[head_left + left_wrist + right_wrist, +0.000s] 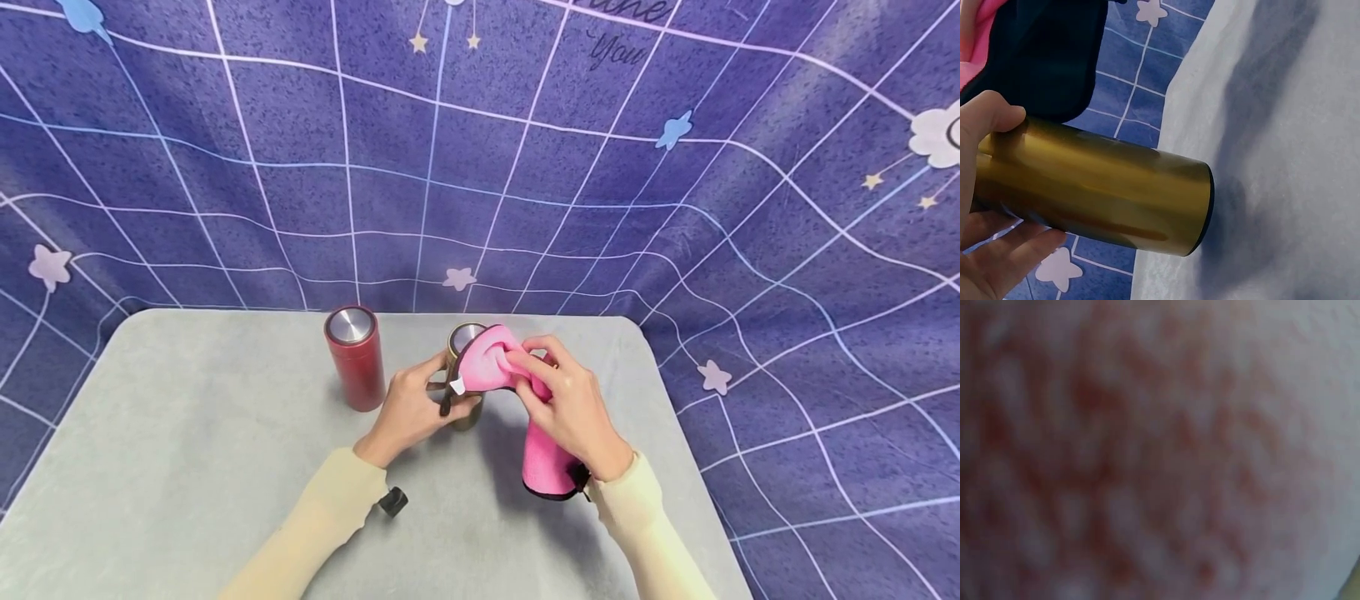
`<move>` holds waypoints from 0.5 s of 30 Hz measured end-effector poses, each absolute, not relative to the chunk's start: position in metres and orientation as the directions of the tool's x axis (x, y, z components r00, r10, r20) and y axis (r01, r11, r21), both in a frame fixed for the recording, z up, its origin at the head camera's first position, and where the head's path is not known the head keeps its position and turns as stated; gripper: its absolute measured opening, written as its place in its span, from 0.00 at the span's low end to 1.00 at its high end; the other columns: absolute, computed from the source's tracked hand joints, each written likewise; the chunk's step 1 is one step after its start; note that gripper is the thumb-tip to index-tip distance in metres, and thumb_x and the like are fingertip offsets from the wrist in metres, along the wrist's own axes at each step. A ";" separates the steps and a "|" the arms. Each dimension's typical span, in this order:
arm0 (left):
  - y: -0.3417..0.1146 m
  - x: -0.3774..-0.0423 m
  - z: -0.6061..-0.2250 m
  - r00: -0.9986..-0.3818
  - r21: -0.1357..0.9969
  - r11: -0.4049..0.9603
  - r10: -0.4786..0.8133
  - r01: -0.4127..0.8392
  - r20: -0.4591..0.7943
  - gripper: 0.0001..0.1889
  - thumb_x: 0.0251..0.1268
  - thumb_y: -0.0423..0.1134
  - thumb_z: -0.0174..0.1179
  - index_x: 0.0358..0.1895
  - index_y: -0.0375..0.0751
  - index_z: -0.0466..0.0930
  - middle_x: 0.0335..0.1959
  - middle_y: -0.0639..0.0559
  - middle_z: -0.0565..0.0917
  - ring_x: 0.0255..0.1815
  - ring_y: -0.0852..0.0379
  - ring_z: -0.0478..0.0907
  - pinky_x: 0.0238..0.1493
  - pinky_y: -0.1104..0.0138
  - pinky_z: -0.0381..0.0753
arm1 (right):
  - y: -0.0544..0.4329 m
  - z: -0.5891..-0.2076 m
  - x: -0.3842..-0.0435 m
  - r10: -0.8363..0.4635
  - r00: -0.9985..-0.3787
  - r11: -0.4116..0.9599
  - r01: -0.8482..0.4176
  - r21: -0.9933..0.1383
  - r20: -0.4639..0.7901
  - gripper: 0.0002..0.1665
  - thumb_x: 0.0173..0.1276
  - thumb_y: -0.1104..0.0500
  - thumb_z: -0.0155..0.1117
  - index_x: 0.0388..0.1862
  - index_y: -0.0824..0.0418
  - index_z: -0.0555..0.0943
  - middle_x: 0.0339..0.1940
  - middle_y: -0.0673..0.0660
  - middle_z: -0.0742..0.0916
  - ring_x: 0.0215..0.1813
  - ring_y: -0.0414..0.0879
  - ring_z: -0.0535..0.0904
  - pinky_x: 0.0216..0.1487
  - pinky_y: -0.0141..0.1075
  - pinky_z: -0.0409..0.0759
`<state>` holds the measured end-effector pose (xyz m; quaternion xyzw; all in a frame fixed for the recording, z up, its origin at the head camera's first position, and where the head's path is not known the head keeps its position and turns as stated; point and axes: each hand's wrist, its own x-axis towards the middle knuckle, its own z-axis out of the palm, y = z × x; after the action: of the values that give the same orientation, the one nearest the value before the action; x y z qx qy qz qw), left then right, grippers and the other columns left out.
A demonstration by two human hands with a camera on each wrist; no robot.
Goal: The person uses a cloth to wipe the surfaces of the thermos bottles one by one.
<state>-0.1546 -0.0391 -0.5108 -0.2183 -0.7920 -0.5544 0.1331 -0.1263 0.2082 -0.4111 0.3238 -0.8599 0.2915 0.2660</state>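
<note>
My left hand (412, 408) grips a gold insulated bottle (1116, 187) around its upper body, with the thumb on one side and fingers on the other. In the left wrist view the bottle's base is near the grey tabletop; I cannot tell whether it touches. My right hand (566, 400) pinches a soft pink cloth piece (483, 364) with black edging, a white tag and a dark back. One end of this cloth covers part of the bottle's silver-topped lid (465, 335); the other hangs below the right hand. The right wrist view is only a close blur.
A red insulated bottle (358, 367) with a silver lid top stands left of the left hand. The grey table (187, 467) ends at a blue-purple curtain (390, 192) with a grid and stars. A small black device (393, 501) sits at the left wrist.
</note>
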 end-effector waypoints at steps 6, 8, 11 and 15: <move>-0.037 -0.154 -0.507 -0.874 0.815 0.314 0.173 0.486 0.454 0.31 0.50 0.42 0.85 0.61 0.47 0.86 0.47 0.53 0.91 0.42 0.51 0.93 0.43 0.68 0.92 | 0.203 -0.404 -0.122 -0.432 -0.608 0.628 -0.733 -0.262 0.667 0.18 0.66 0.68 0.73 0.52 0.52 0.91 0.51 0.54 0.84 0.30 0.40 0.75 0.25 0.36 0.80; -0.037 -0.154 -0.507 -0.875 0.807 0.340 0.165 0.483 0.454 0.33 0.49 0.43 0.86 0.62 0.46 0.86 0.47 0.53 0.92 0.40 0.53 0.93 0.42 0.67 0.93 | 0.202 -0.402 -0.121 -0.441 -0.598 0.627 -0.739 -0.247 0.669 0.18 0.66 0.68 0.72 0.52 0.52 0.91 0.51 0.54 0.84 0.30 0.40 0.76 0.24 0.37 0.80; -0.036 -0.154 -0.507 -0.872 0.781 0.392 0.158 0.486 0.463 0.35 0.48 0.45 0.86 0.63 0.45 0.86 0.48 0.52 0.92 0.38 0.56 0.93 0.42 0.65 0.93 | 0.200 -0.400 -0.121 -0.454 -0.586 0.625 -0.746 -0.228 0.671 0.18 0.67 0.68 0.71 0.52 0.53 0.92 0.52 0.55 0.84 0.30 0.41 0.77 0.24 0.37 0.81; -0.036 -0.154 -0.506 -0.862 0.739 0.455 0.162 0.497 0.480 0.38 0.47 0.47 0.87 0.66 0.45 0.85 0.49 0.48 0.93 0.38 0.54 0.91 0.42 0.58 0.92 | 0.198 -0.397 -0.122 -0.474 -0.566 0.622 -0.757 -0.198 0.675 0.18 0.67 0.68 0.69 0.52 0.52 0.91 0.52 0.55 0.83 0.31 0.43 0.79 0.24 0.39 0.83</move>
<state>-0.1544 -0.0359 -0.5060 -0.1973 -0.8352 -0.4831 0.1734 -0.1220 0.1977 -0.3968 0.3615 -0.8513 0.2413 0.2939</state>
